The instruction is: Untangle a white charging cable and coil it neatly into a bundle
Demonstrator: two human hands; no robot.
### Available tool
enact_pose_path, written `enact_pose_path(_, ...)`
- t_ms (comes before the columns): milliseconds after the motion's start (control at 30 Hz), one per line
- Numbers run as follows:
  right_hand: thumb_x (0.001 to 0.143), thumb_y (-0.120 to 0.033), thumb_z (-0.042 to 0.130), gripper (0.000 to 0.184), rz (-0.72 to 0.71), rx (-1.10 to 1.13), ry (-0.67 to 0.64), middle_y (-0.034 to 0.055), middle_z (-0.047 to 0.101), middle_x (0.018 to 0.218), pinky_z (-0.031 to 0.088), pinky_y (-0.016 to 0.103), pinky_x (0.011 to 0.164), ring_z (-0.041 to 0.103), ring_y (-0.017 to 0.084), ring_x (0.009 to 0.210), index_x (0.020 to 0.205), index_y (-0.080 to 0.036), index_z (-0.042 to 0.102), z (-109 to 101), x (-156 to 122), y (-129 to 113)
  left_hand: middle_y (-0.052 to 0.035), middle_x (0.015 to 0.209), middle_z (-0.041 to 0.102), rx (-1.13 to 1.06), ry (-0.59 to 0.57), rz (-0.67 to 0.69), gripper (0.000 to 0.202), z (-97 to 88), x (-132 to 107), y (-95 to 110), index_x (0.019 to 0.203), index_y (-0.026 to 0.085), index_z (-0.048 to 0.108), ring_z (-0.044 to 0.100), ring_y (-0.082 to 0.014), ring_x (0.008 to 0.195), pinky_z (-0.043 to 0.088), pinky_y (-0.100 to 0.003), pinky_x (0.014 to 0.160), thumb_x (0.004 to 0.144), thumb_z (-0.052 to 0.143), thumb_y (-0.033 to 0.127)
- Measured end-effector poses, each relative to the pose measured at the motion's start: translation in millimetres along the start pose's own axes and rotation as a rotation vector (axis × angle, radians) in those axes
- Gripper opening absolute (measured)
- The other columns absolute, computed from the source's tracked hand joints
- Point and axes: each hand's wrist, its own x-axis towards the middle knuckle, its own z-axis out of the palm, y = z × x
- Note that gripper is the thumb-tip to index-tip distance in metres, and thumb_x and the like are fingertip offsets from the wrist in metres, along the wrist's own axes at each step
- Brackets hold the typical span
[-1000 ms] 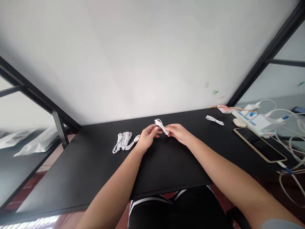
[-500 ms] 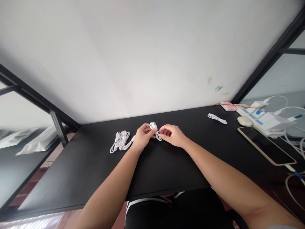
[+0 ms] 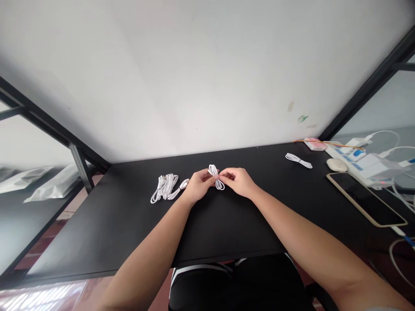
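Observation:
My left hand (image 3: 198, 186) and my right hand (image 3: 237, 181) meet over the middle of a black table (image 3: 129, 233). Between their fingertips they pinch a small coiled white cable (image 3: 216, 176), looped into a narrow bundle that stands roughly upright. Just left of my left hand lies a loose pile of white cables (image 3: 166, 187) on the table. Another bundled white cable (image 3: 298, 160) rests further right, near the wall.
At the right edge lie a phone (image 3: 366, 198) face up, a small white mouse (image 3: 336, 164), a white power strip with plugged chargers (image 3: 359, 161) and trailing white cords. A white wall rises behind the table. Plastic bags (image 3: 48, 186) sit on a surface to the left.
The coiled cable has been turned from a slanted position to nearly upright between my fingers, and both hands have shifted slightly on the table.

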Motion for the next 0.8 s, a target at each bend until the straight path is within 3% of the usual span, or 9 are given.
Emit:
enact_pose_path(367, 0.089, -0.044, 0.062, 0.025, 0.12, 0.105, -0.018, 0.0053, 0.071, 0.083, 0.051, 0.031, 0.067, 0.065, 0.018, 0.071, 0.087, -0.02, 0.069, -2.8, 3.6, 6.1, -0.0096, 0.098, 0.077, -0.055, 0.017, 0.012, 0.047, -1.5, -1.4, 4.3, 0.113, 0.012, 0.069, 0.074, -0.0236, 0.089, 0.06, -0.045, 0.088, 0.078, 0.08, 0.042)
enact_pose_path(533, 0.09, -0.045, 0.06, 0.028, 0.126, 0.083, -0.06, 0.0046, 0.071, 0.079, 0.048, 0.03, 0.064, 0.061, 0.016, 0.067, 0.086, -0.019, 0.071, -2.1, 4.6, 8.9, -0.009, 0.098, 0.077, 0.013, 0.0, 0.037, 0.046, -1.2, -1.5, 3.6, 0.112, 0.012, 0.071, 0.074, -0.0236, 0.088, 0.06, -0.044, 0.089, 0.078, 0.081, 0.041)
enact_pose_path(800, 0.086, -0.041, 0.064, 0.024, 0.181, 0.127, -0.081, 0.0033, 0.068, 0.076, 0.043, 0.029, 0.06, 0.055, 0.014, 0.063, 0.082, -0.019, 0.073, -6.6, 5.0, 3.2, -0.0104, 0.108, 0.077, 0.088, 0.01, 0.117, 0.042, -2.9, -2.7, -1.3, 0.114, 0.014, 0.072, 0.072, -0.0285, 0.105, 0.056, -0.045, 0.097, 0.08, 0.079, 0.038)
